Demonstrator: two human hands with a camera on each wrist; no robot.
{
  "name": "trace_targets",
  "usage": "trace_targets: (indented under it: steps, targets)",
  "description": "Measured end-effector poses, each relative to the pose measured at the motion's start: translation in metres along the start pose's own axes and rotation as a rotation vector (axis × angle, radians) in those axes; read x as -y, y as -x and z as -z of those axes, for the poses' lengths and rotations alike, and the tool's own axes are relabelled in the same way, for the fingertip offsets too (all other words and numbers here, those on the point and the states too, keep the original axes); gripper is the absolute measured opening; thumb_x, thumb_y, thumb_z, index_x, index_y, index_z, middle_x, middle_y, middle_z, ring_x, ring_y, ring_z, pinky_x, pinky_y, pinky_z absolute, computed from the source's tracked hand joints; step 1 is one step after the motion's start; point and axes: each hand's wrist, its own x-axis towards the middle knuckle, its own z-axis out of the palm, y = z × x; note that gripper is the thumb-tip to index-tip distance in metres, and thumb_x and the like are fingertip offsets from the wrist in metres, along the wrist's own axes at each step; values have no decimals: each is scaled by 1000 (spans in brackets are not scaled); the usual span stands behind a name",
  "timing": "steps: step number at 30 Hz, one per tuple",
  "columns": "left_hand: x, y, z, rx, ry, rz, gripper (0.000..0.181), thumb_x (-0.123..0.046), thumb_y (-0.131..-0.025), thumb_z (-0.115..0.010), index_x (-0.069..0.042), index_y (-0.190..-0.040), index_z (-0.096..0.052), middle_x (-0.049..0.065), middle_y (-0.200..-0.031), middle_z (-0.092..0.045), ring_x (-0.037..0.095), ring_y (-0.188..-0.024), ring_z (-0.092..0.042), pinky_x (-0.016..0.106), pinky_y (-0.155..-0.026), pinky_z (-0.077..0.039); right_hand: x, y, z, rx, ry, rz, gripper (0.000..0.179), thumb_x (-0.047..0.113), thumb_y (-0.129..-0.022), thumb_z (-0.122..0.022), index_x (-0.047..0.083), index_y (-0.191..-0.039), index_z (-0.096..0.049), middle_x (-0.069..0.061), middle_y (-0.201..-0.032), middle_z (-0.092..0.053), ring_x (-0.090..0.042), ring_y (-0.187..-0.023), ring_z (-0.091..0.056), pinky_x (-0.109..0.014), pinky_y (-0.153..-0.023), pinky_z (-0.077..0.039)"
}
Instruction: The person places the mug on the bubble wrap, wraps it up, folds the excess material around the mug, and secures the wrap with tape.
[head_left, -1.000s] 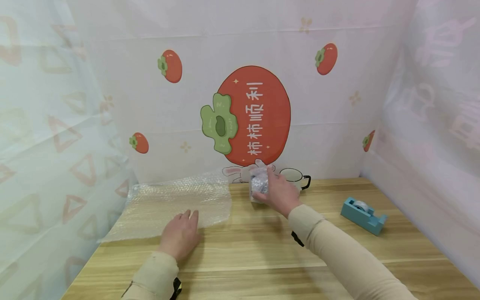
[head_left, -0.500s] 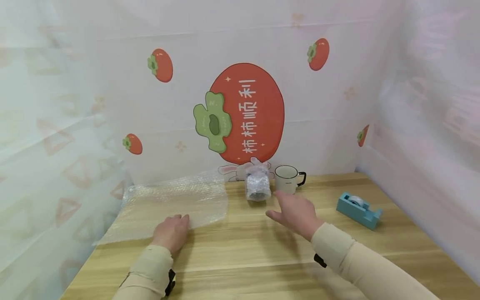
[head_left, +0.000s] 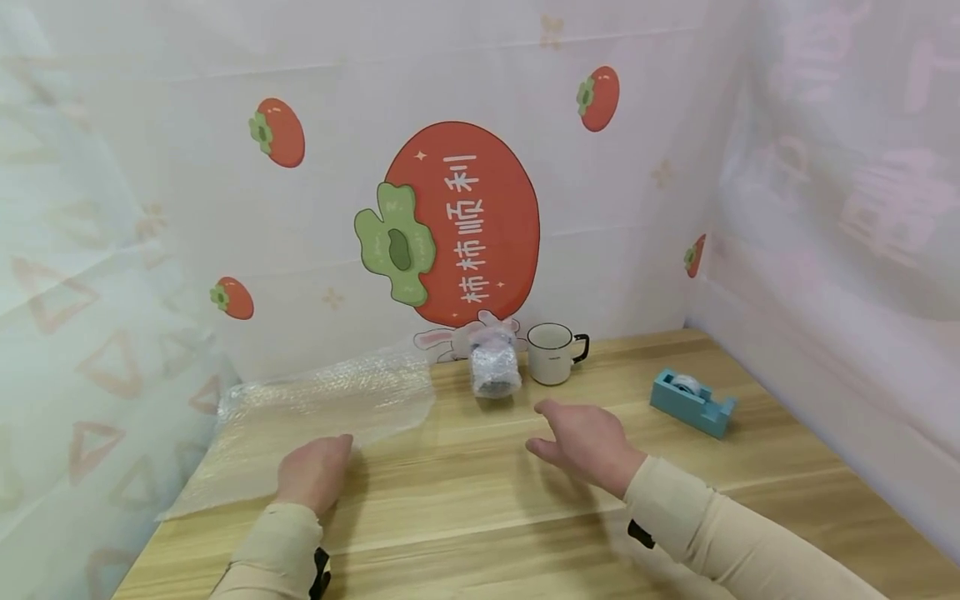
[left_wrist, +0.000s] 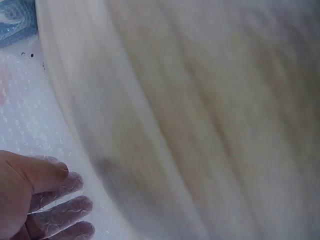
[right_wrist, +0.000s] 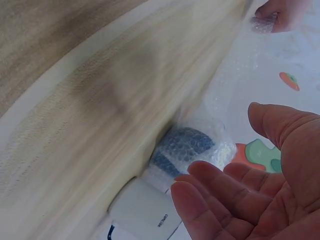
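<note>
My left hand (head_left: pixel 313 473) pinches the near edge of a clear bubble wrap sheet (head_left: pixel 322 396). In the left wrist view the thumb lies over the sheet, and the other fingers (left_wrist: pixel 65 212) show through it from behind. Over the middle of the table, my right hand (head_left: pixel 588 446) holds nothing, with thumb and fingers spread apart. Beyond it, near the back wall, stands a bundle wrapped in bubble wrap (head_left: pixel 495 364); dark blue shows through the wrapping in the right wrist view. Just right of the bundle is a white mug (head_left: pixel 551 354) with a black rim and handle.
A teal tape dispenser (head_left: pixel 692 402) with a clear roll sits on the right side of the wooden table (head_left: pixel 450 500). White cloth walls printed with persimmons (head_left: pixel 465 225) enclose the back and both sides.
My right hand has let go of the wrapped bundle beside the mug and drawn back toward me. The left hand now grips the sheet's edge, after lying on it. The view has shifted right.
</note>
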Motion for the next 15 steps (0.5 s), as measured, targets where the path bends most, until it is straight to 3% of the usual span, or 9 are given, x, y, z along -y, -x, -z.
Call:
trace_targets:
  steps: [8, 15]
  targets:
    - [8, 5, 7, -60, 19, 4, 14, -3, -97, -58, -10, -94, -69, 12, -91, -77, 34, -77, -72, 50, -60, -56, 1, 4, 2, 23, -5, 4, 51, 49, -93, -74, 17, -132, -67, 0, -102, -77, -16, -86, -72, -40, -70, -59]
    - [8, 13, 15, -146, -7, -23, 16, -1, -96, -60, -9, -101, -73, 12, -89, -78, 33, -75, -73, 50, -59, -57, 0, 8, 2, 29, -23, 6, 47, 48, -94, -74, 17, -129, -68, 2, -103, -78, -15, -89, -73, -41, -73, -59]
